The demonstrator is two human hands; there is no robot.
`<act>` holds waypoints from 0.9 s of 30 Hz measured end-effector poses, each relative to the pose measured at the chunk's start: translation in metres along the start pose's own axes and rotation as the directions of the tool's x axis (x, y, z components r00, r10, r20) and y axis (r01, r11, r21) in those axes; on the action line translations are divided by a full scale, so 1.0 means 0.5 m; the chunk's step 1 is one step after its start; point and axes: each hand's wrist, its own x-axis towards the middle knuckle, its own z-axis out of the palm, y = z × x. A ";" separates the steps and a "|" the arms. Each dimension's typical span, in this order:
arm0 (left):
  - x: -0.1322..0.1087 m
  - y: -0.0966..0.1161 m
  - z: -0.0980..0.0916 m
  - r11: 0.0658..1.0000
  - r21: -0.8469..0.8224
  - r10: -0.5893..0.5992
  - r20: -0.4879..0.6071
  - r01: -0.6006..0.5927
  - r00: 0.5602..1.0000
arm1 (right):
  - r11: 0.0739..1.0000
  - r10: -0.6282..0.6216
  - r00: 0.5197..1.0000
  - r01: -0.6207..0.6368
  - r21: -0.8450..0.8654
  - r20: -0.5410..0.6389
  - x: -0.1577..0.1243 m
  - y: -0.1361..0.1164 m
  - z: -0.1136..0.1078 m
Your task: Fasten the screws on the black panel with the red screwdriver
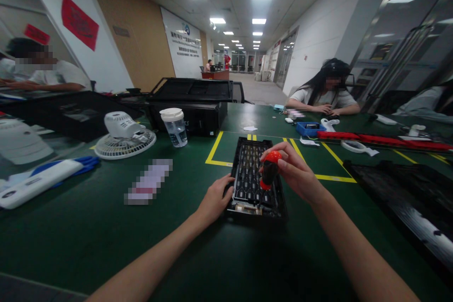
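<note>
A narrow black tool case lies open on the green table in front of me, with rows of small dark metallic pieces in its slots. My left hand grips the case's left edge, thumb and fingers bent around it. Over the right part of the case, my right hand holds a red-and-black screwdriver upright by its thick handle. The fingertips pinch its red upper end. Whatever is below the handle's lower red end is hidden from view.
Left of the case are a blurred phone-like item, a lidded water cup and a white fan. A black box stands behind. To the right lies a large black tray. Another person sits across the table.
</note>
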 end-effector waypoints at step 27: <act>0.001 -0.004 0.007 1.000 0.002 0.014 -0.019 -0.014 1.000 | 0.926 -0.138 0.987 0.100 -0.364 -0.079 -0.009 -0.010 0.006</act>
